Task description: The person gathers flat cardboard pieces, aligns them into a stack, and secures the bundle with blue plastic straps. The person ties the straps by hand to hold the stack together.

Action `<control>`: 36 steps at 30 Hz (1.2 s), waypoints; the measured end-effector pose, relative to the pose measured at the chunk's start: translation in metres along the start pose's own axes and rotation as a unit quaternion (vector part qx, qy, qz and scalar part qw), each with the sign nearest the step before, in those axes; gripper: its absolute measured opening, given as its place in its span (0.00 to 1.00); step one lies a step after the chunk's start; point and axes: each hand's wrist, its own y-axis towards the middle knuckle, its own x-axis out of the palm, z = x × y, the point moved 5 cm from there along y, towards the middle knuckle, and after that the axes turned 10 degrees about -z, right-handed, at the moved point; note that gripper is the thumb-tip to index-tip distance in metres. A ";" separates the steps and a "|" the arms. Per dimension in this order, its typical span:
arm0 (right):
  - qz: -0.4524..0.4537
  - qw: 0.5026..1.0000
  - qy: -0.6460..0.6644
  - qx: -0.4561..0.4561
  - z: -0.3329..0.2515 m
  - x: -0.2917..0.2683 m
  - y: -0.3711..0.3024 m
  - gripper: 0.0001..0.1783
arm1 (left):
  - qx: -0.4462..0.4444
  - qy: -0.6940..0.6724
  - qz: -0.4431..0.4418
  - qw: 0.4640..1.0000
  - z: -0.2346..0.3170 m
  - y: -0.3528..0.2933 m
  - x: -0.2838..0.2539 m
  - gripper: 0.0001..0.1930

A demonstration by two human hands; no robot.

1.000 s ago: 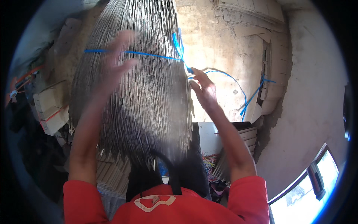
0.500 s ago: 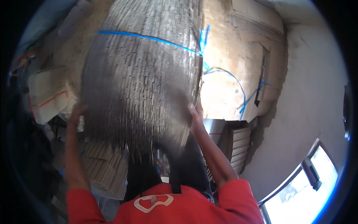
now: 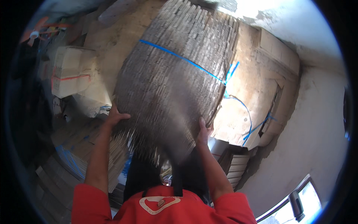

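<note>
A wide bundle of thin, grey-brown flat pieces point(image 3: 160, 78), packed edge-up and possibly cardboard, lies before me. Blue strap point(image 3: 182, 58) runs across it and is knotted at its right side. My left hand point(image 3: 116, 115) grips the near left edge, thumb over the top and fingers out of sight beneath. On the near right edge, my right hand point(image 3: 203, 133) is closed the same way, with its thumb up along the side. The near end of the bundle is ragged and hangs above my dark trousers. Motion blurs part of its surface.
Under the bundle is a brown cardboard surface point(image 3: 257, 74) with a loose blue strap end point(image 3: 249, 112). A carton with red string point(image 3: 72, 72) and an orange fan point(image 3: 34, 34) are at left. Flat cardboard stacks point(image 3: 80, 142) lie lower left. A wall point(image 3: 317, 112) and window point(image 3: 309, 198) bound the right.
The bundle now sits further right in view and is tilted clockwise. Both hands stay at its near edges; the left thumb has come onto its top. The view itself has also shifted.
</note>
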 end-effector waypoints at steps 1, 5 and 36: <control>0.005 1.000 -0.026 -0.001 -0.002 -0.003 -0.001 0.34 | 0.005 0.002 -0.002 1.000 0.007 0.000 0.004 0.63; -0.003 0.994 -0.093 -0.053 0.013 -0.035 0.013 0.41 | -0.007 0.028 0.000 1.000 0.028 0.005 0.007 0.65; -0.518 0.200 -0.744 -0.371 0.107 0.406 -0.053 0.26 | -0.151 -0.472 0.268 0.827 -0.275 0.033 -0.074 0.11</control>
